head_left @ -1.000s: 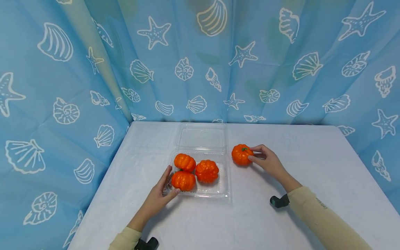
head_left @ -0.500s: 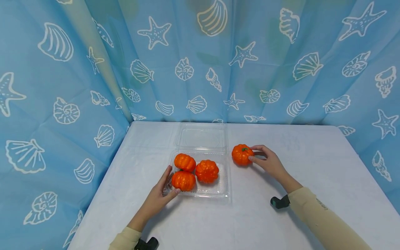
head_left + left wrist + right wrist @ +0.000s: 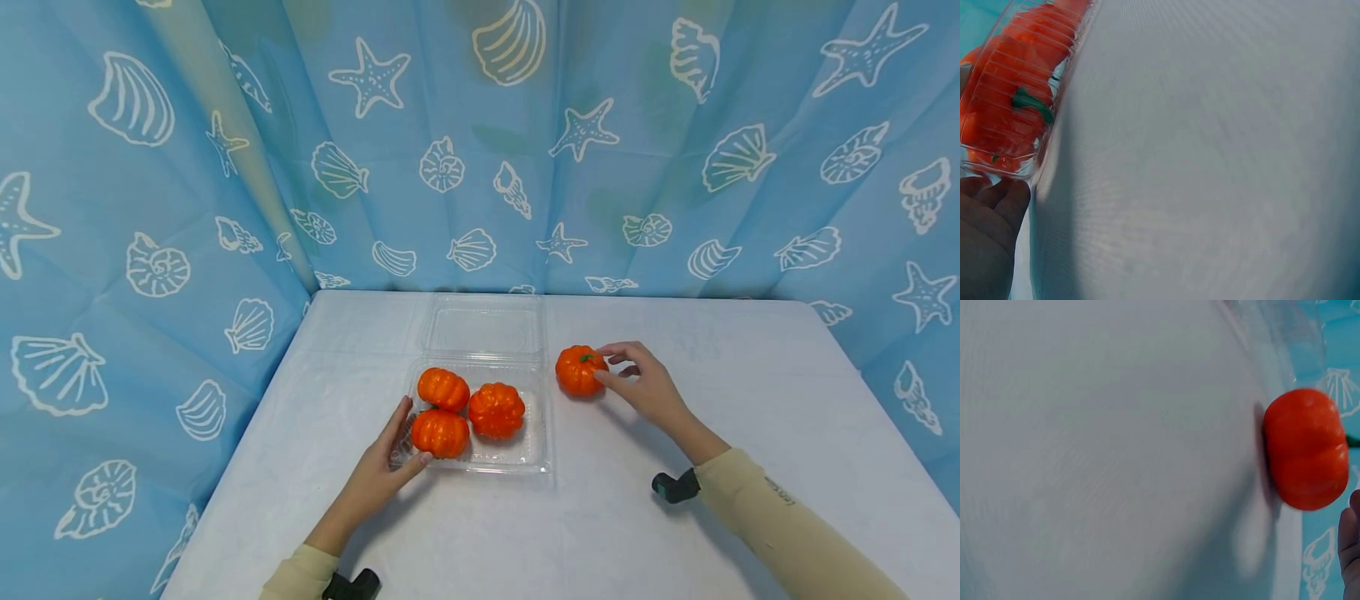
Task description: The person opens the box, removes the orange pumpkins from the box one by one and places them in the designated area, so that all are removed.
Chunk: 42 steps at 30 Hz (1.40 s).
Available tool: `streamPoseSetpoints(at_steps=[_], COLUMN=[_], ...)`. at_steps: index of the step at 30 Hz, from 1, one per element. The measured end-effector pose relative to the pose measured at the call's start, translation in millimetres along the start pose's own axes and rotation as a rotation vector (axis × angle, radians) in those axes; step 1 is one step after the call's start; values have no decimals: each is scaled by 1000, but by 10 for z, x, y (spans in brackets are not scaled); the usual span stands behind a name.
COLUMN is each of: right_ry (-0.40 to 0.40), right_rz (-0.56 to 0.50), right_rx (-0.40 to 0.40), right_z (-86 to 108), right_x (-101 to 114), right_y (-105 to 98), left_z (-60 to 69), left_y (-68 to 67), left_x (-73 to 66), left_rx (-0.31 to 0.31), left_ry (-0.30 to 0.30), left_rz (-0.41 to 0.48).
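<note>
In the head view, a clear plastic clamshell container [image 3: 534,454] lies with its lid folded back. Three small orange toy pumpkins sit in its base: a back-left pumpkin [image 3: 443,389], a front-left pumpkin [image 3: 440,434] and a right pumpkin [image 3: 497,411]. My left hand [image 3: 378,475] touches the container's front-left corner, thumb and fingers spread. A fourth-looking match, an orange pumpkin with a green stem [image 3: 580,372], stands on the table right of the container. My right hand [image 3: 651,392] is at its right side, fingertips close to it; the right wrist view shows a gap between the hand [image 3: 1350,547] and this pumpkin.
The container's clear lid [image 3: 483,329] lies flat behind its base. A white cloth covers the table [image 3: 750,375]. Behind and to the left hangs a blue curtain [image 3: 420,225] with white shell and starfish prints. Dark cameras sit at both wrists.
The fingers of my right hand have lifted and loosened slightly from the pumpkin on the table. The left hand, the container and the pumpkins have stayed where they were.
</note>
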State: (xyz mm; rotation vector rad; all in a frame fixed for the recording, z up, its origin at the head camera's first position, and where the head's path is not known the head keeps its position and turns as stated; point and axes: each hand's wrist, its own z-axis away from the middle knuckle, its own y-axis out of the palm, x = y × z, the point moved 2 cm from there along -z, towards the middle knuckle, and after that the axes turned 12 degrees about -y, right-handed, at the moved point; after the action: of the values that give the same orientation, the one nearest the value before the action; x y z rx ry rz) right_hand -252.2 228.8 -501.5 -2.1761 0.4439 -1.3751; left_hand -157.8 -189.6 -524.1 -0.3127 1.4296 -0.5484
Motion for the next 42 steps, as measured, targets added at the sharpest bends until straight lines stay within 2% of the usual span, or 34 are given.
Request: streamPoseSetpoints(at_steps=[5,9,15,24,34,42], right_ry=[-65,-77,-82,-10,18,28], right_rz=[18,4,-39,-98,-197,-151], right_rx=[-14,-11,45,152,237,311], right_z=[-36,-85,-182,-351,-505,-568], right_x=[162,285,444,577,728,791], right_y=[12,35,68,194,415,574], left_z=[-7,-4,0,-1,1,-2], left_y=[3,2,3,9,4,5], left_x=[17,1,-6,-1,-10,-2], left_rx=[-3,-2,-8,-6,-5,-6], left_ry=[1,-12,-10,-4,-8,-7], left_rz=[-5,-4,-5,3,-1,0])
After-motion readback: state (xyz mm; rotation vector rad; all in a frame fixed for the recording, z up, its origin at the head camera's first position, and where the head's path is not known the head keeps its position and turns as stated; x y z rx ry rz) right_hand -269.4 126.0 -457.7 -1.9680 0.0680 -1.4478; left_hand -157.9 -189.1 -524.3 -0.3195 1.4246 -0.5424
